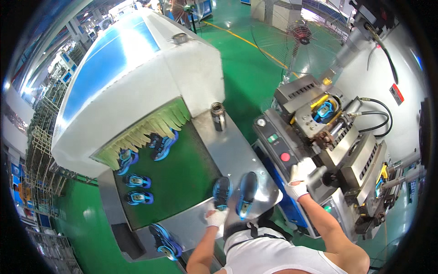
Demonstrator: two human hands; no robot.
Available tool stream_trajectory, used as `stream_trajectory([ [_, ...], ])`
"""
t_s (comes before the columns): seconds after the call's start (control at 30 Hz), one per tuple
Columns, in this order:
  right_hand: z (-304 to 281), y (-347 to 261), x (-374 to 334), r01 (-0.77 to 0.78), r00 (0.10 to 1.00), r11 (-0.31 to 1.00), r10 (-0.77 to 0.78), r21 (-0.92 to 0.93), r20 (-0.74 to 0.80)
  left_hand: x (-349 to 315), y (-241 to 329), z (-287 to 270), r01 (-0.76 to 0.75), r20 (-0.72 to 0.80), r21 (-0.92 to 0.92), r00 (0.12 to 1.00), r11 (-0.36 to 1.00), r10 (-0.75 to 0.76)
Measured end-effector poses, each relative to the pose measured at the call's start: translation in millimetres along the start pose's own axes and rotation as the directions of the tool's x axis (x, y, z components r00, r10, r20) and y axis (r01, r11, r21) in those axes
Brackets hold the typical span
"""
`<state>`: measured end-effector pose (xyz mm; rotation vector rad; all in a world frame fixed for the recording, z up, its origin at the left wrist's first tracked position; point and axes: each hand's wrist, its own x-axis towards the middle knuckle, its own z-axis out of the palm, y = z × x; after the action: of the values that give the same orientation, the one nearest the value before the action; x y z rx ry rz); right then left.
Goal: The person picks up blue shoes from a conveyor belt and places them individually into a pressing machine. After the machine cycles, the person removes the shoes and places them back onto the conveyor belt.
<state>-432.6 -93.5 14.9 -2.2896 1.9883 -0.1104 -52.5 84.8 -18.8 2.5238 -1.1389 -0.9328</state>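
Nearest to the viewpoint was the operator's white sleeveless top [278, 256], at the near edge of the green belt [182, 178], which served as reference for all positions. From where I stood, both hands wore white gloves. The left hand [216, 217], at the belt's near right corner, touched the near end of a dark shoe with blue edging [222, 191]; I could not tell whether its fingers were closed on it. The right hand [300, 176], well to the right of the belt, was blurred, with fingers extended wide, near the red button [285, 157] of a press machine [319, 123].

A second shoe [247, 194] lay on the metal worktop [237, 153], right of the belt. A third shoe [165, 242] lay on the strip along the belt's near edge. Further blue-and-black shoes [138, 181] lay on the belt, some at its far end by a fringed curtain [155, 128]. Beyond the belt's far end rose a white and blue housing [150, 68]. A metal flask [218, 117] stood upright right of the belt.
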Motion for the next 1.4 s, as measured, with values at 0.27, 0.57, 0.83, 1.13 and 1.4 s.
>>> stream_trajectory([
  [0.27, 38, -194, -76, -0.525, 0.782, 0.778, 0.28, 0.345, 0.557, 5, 8, -53, -0.058, 0.211, -0.228, 0.972, 0.972, 0.107],
  [0.57, 87, -226, -83, -0.656, 0.689, 0.321, 0.623, 0.683, 0.37, 84, -32, -53, 0.076, 0.394, -0.127, 0.919, 0.989, -0.02],
  [0.83, -61, -225, -173, -0.369, 0.594, -0.488, 0.531, 0.791, 0.605, 22, 47, -87, -0.297, 0.517, -0.086, 0.803, 0.951, 0.297],
  [1.13, -116, -173, -369, 0.381, 0.222, -0.397, 0.916, 0.835, 0.334, -158, 190, -40, -0.7, 0.867, -0.207, 0.192, 0.683, 0.46],
  [1.4, -175, -210, -552, 0.389, -0.524, -0.242, 0.736, 0.889, 0.43, -350, 190, 38, -0.854, 0.796, -0.475, -0.314, 0.211, 0.518],
])
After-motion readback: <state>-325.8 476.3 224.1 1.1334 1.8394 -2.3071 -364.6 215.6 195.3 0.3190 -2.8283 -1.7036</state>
